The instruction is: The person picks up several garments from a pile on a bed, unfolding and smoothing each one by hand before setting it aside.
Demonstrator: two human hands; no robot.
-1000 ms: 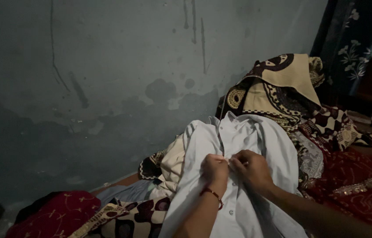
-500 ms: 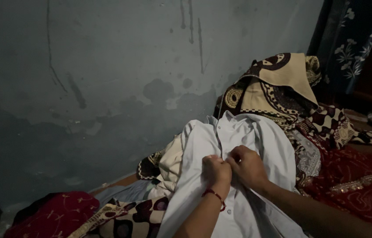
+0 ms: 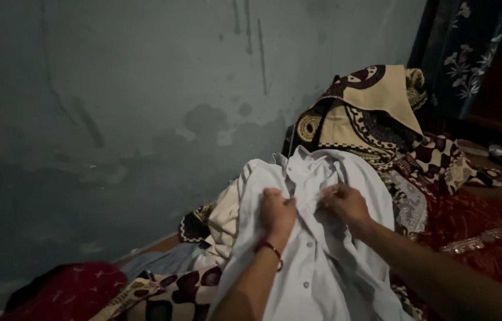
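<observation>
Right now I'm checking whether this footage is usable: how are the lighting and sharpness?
Head view: dim overall, no glare; the pale shirt is the brightest thing. The left hand and right hand on its placket look slightly soft. The stained wall is murky, and the red cloth at the lower left sinks into shadow.

**Dim room, stained wall, heaped cloth**

Beyond and to the left of the hands rises a grey-green plaster wall (image 3: pixel 144 89), blotched with dark damp patches and thin streaks running down. Far right of them hangs a dark blue curtain (image 3: pixel 462 53) with pale flowers. A cream-and-brown patterned blanket (image 3: pixel 376 101) is piled behind the hands, red embroidered fabric (image 3: pixel 471 232) lies to their right, and more red cloth (image 3: pixel 67 294) lower left. Light is weak.
</observation>
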